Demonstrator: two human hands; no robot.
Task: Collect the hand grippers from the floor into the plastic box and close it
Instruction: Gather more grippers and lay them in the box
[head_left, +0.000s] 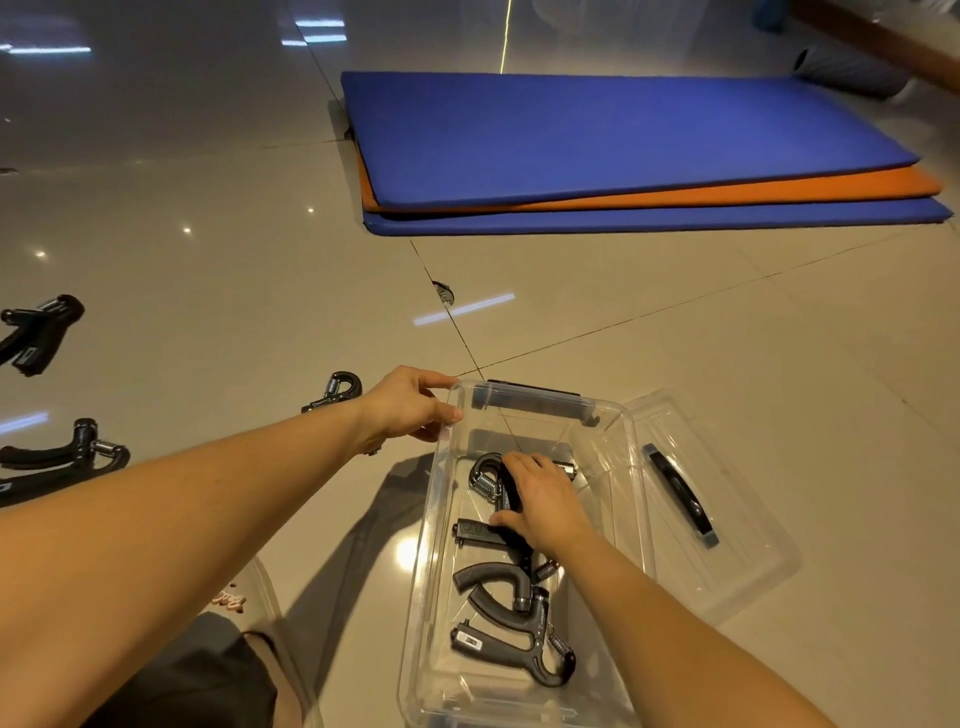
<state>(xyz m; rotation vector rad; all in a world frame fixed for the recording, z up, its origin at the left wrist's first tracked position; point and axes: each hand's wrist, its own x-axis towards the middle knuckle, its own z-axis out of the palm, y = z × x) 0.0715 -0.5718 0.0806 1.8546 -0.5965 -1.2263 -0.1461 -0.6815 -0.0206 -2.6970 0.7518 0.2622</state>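
A clear plastic box (621, 436) stands open on the tiled floor in front of me. My left hand (410, 405) grips its far left corner at the rim. My right hand (540, 501) reaches inside and holds a black hand gripper (485, 475) near the box's far end. Two more hand grippers (511, 631) lie in the near half of the box. The clear lid (727, 519) with its black handle lies flat on the floor to the right of the box. Three hand grippers lie on the floor at the left: one (39, 332), another (62, 457), and a third (337, 392) behind my left wrist.
Stacked blue and orange mats (623, 150) lie on the floor beyond the box. A rolled grey item (852, 70) sits at the far right by a wooden edge. My knee in dark shorts (197, 675) is at the bottom left.
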